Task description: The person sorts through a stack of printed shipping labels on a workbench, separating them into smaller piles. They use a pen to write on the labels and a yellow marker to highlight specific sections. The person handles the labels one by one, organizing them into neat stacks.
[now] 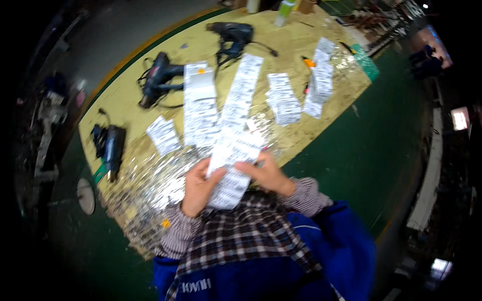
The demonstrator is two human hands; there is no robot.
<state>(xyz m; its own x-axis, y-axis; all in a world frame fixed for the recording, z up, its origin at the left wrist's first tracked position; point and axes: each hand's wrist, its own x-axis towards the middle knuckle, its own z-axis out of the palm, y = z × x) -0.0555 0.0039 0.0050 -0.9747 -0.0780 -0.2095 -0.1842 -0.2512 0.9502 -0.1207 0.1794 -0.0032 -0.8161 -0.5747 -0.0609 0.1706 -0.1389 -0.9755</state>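
My left hand (197,184) and my right hand (268,174) grip a white strip of printed labels (234,149) from both sides, thumbs on top. The strip hangs over the near table edge, its lower end in front of my checked apron. Beyond it a longer label strip (243,88) lies on the table; I cannot tell whether the two are joined. To its left is another label strip (202,123) with a folded piece on it. A small label sheet (164,135) lies further left. On the right are a short stack of labels (284,103) and a crumpled label strip (321,83).
Three dark heat guns lie on the yellow table (296,47): one at the left (114,149), one upper left (159,80), one at the back (233,36). Shiny clear film (150,190) covers the near edge. An orange-ended tool (308,62) and a green-topped bottle (284,12) are further back.
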